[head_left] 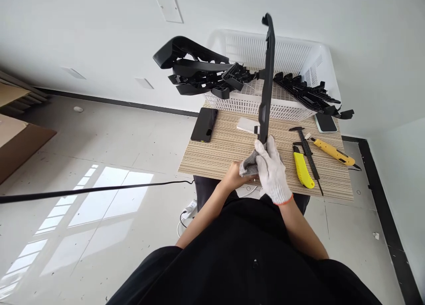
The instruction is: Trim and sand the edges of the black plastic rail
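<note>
A long, narrow black plastic trim piece (267,83) stands nearly upright in front of me, its hooked end pointing away. Around its near end, my right hand (272,172), in a white knit glove with an orange hem, is closed. My bare left hand (235,175) is closed on a grey cloth (249,164) just left of the glove; its fingers are partly hidden. Whether the cloth touches the trim piece, I cannot tell. Both hands are over the near edge of the striped wooden table (219,152).
Behind stands a white plastic basket (322,70) with several black trim pieces (199,70) overhanging it. A black phone (204,124) lies left; a caliper (308,152), yellow utility knife (303,167) and yellow corded tool (334,152) lie right. A power strip (190,209) is on the floor.
</note>
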Tool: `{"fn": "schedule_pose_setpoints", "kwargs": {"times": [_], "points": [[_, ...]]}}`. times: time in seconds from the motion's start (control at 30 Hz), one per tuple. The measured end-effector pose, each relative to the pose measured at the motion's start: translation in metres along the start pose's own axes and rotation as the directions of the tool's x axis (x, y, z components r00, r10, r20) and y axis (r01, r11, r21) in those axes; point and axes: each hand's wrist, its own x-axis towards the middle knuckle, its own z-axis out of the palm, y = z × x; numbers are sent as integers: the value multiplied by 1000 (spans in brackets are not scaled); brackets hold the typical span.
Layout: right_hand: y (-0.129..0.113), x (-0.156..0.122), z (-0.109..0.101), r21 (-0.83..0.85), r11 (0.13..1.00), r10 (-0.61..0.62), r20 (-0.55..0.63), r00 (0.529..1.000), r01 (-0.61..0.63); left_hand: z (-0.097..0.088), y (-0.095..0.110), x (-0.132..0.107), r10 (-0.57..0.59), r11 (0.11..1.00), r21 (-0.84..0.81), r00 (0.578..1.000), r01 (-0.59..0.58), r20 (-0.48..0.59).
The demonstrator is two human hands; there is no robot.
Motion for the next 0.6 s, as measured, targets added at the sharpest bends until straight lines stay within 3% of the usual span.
{"fn": "schedule_pose_setpoints", "kwargs": {"times": [0.1,0.23,0.4,0.6], "points": [[13,20,-14,158,986,58,-47,997,-50,0,8,1,0,999,-38,1000,1,26],[15,23,-34,253,957,169,-80,982,-144,-3,11,3,-27,995,-90,997,33,69],[20,25,-64,504,842,198,39,979,-190,-2,7,3,36,995,-94,998,-32,41],[20,32,-94,455,866,190,85,978,-208,-1,11,4,53,995,-80,998,-51,18]]}}
